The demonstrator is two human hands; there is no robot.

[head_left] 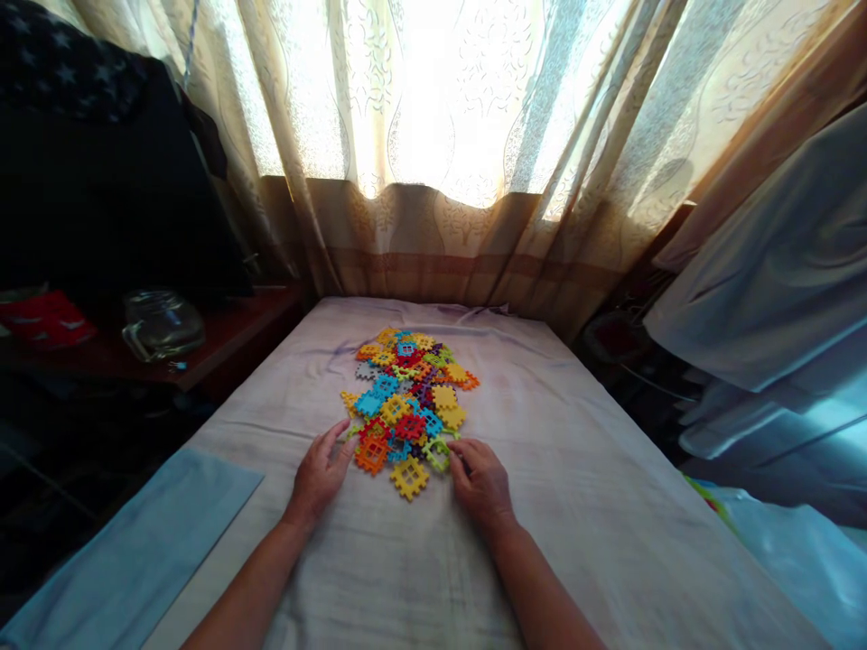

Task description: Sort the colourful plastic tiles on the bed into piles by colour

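A pile of colourful interlocking plastic pieces lies on a pale cloth-covered surface (542,433). At its near edge are a yellow window-shaped piece (409,478), an orange one (372,455) and a light green one (437,454). My left hand (322,471) rests at the pile's left side, thumb and fingers apart, with nothing held. My right hand (480,478) is at the right side, its fingertips at the light green piece; the fingers are curled, and whether they grip it is unclear.
A blue cloth (142,551) lies at the left. Beyond it, a dark red table (237,329) bears a glass jug (163,323) and a red item (46,318). Curtains (420,226) hang behind; clothes (772,262) hang at the right.
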